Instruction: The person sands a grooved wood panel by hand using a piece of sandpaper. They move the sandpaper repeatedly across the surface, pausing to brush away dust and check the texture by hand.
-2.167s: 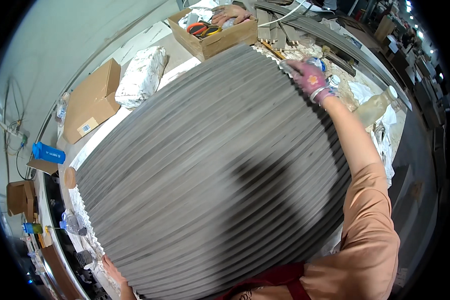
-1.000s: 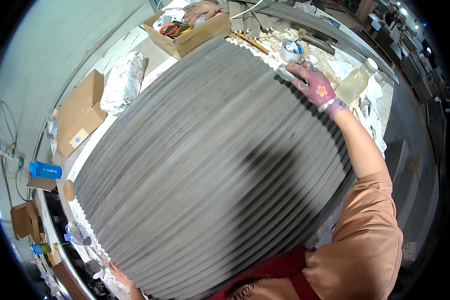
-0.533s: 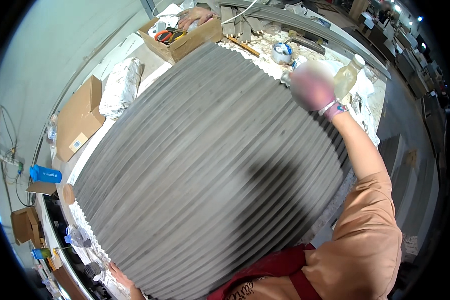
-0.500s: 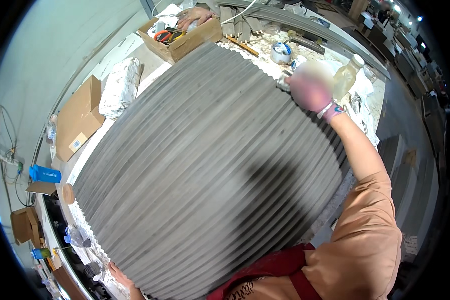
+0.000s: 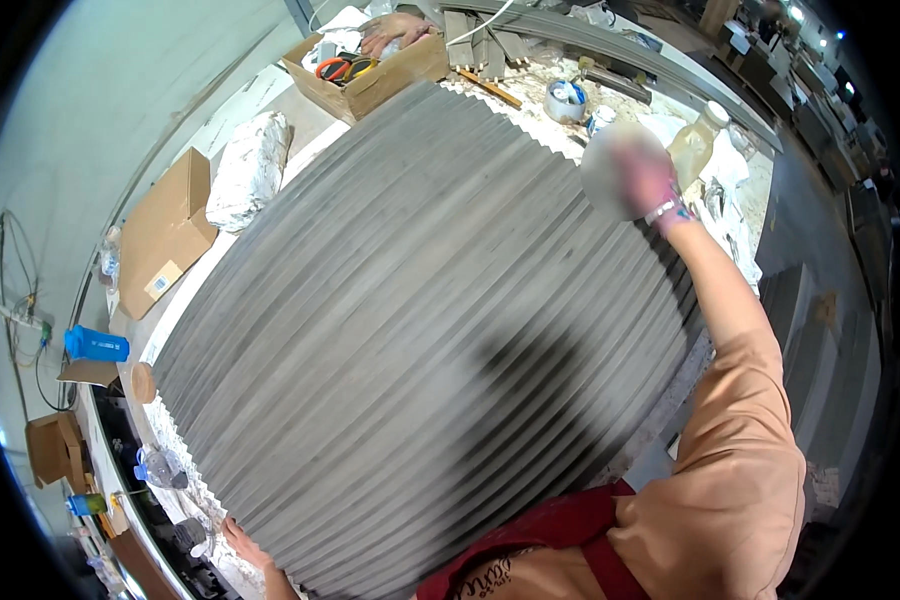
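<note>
A large grey corrugated panel (image 5: 370, 300) with parallel ridges and zigzag ends fills the middle of the view. At its far right edge is my right hand (image 5: 650, 180), in a pinkish-purple glove. A round smeared patch covers its fingers, so what they hold, if anything, is hidden. My left hand (image 5: 244, 545) rests at the panel's near left edge, bare, its fingers stretched out along the zigzag end. A dark shadow falls across the panel's near right part.
Beyond the panel stand a cardboard box (image 5: 395, 80) holding pliers-like tools and a glove, a tape roll (image 5: 564, 103) and a bottle of yellowish liquid (image 5: 697, 145). On the left lie a white wrapped bundle (image 5: 249, 172), a carton (image 5: 169, 235) and a blue cup (image 5: 97, 344).
My right hand has shifted slightly right along the far edge; the white scrap seen by its fingers is now hidden. My left hand stays at the near left edge. The view has shifted slightly.
</note>
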The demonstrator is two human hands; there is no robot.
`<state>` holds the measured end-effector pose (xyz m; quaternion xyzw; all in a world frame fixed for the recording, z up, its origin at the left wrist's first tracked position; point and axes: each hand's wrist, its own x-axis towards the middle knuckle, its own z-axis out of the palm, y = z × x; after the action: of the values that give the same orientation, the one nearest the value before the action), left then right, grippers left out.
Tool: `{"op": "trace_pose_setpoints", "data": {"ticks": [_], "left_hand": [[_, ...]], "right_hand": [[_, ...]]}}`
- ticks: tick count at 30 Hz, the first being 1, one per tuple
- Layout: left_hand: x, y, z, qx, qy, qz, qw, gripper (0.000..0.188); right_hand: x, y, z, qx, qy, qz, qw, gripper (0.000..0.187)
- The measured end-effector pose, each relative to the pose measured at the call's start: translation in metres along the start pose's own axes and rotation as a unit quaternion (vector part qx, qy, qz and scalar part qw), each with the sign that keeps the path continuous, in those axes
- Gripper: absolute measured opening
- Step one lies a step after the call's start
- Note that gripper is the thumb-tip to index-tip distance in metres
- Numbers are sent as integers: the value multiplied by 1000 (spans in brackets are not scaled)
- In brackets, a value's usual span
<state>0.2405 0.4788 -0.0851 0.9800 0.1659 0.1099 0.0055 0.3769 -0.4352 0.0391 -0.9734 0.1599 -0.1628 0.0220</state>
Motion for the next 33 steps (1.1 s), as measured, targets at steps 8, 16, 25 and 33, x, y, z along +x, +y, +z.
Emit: {"op": "trace_pose_setpoints", "data": {"ticks": [8, 16, 25, 33], "left_hand": [[-10, -9, -4, 60, 4, 32, 998, 61], [-1, 4, -2, 31, -9, 45, 998, 55], [-2, 14, -10, -12, -14, -50, 999, 49], [-8, 11, -1, 2, 36, 25, 999, 42]], "right_hand": [[-89, -104, -30, 160, -52, -216, 962, 44], [-104, -102, -21, 94, -99, -163, 977, 43], [-44, -95, 19, 121, -86, -149, 978, 32], [8, -34, -8, -15, -18, -15, 1000, 35]]}}
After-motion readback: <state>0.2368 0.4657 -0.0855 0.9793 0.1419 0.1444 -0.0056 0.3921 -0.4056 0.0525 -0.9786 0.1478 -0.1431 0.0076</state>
